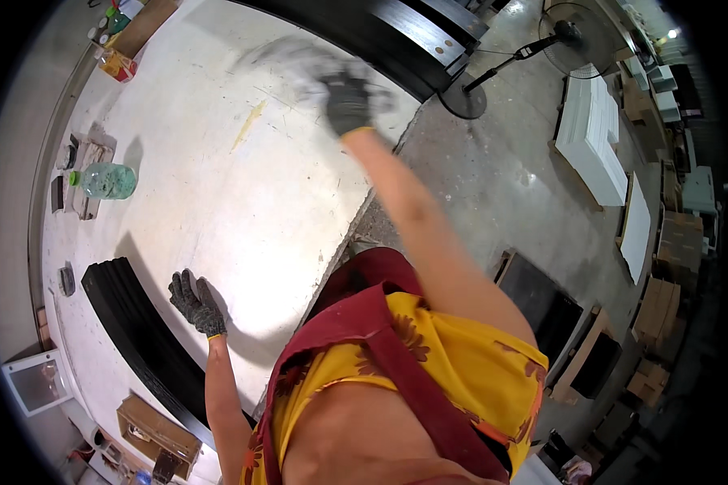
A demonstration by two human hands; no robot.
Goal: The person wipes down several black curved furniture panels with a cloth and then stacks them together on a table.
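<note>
Overhead view of a pale work table (243, 202). The right hand (348, 101), gloved and stretched to the upper centre of the frame, is closed on a grey cloth (299, 61) blurred by motion; the cloth spreads up and left of the fingers, toward the table's far edge. The left hand (196, 303), gloved, lies flat with fingers spread wide, just right of a stack of black panels (137, 323) running lengthwise toward the lower centre. A green plastic bottle (105, 180) lies at left, contents unclear.
</note>
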